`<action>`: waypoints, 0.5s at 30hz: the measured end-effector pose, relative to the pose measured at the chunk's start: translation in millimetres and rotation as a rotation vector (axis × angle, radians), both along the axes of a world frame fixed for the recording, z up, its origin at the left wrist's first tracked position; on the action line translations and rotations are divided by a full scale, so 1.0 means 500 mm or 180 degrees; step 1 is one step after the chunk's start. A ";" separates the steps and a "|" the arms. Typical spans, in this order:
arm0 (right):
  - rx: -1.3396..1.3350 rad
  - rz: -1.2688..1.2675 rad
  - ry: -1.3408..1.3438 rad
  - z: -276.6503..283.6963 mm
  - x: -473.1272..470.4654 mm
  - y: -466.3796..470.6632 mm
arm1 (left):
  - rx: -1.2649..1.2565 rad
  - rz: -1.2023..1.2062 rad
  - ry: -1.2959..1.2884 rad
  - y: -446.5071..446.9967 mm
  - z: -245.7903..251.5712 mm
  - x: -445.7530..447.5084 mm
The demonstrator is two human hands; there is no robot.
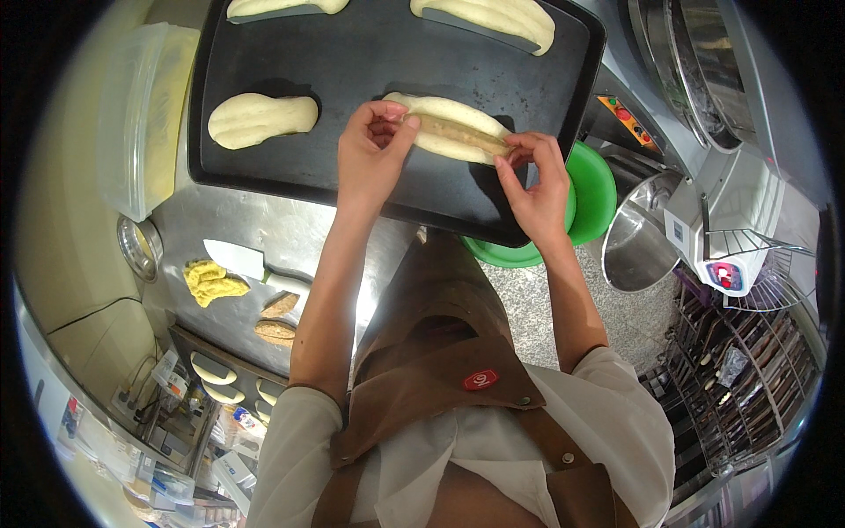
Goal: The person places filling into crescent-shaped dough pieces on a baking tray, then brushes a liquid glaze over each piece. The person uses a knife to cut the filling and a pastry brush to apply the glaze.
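On a dark baking tray (356,72) lies a long pale dough piece (455,109), split along its length. A tan, speckled strip (462,136) lies in its groove. The left end of that strip is between the thumb and fingers of my left hand (371,148). At the other end, my right hand (538,181) holds the strip with its fingertips. Another dough piece (261,120), grooved and without a strip showing, rests to the left. Two more dough pieces, one at top left (290,6) and one at top right (488,20), show grey edges along their lower sides.
Left of the tray stands a lidded plastic tub (142,125). A metal bowl (140,247), yellow cloth (212,282), knife (234,259) and two brown oval pieces (276,331) are on the steel counter (198,211). Right are green basins (594,191), a steel pot (640,244) and a wire rack (739,389).
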State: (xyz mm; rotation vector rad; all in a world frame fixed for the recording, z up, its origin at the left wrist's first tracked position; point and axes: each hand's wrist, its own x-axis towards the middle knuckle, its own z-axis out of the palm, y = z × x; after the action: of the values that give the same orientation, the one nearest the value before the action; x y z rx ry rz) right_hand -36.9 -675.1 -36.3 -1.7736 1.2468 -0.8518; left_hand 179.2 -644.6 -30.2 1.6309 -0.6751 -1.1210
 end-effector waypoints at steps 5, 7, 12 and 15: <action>0.0000 0.0005 -0.0012 0.000 0.000 0.001 | 0.0000 -0.0022 -0.0039 0.003 -0.001 -0.002; 0.0002 -0.0005 -0.0014 -0.001 0.000 0.001 | -0.0005 -0.0014 0.0001 0.002 -0.002 -0.002; 0.0021 -0.0047 -0.0045 -0.005 0.002 0.000 | 0.0051 -0.0049 -0.0099 0.000 -0.002 0.000; 0.0023 -0.0061 -0.0044 -0.006 0.002 -0.001 | 0.0035 -0.0005 -0.0060 -0.002 -0.003 -0.001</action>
State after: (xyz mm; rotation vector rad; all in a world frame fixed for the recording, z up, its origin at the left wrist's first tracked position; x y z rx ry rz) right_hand -35.7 -675.5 -39.1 -1.7498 1.2581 -0.8681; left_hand 178.7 -645.5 -31.7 1.6523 -0.6838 -1.1134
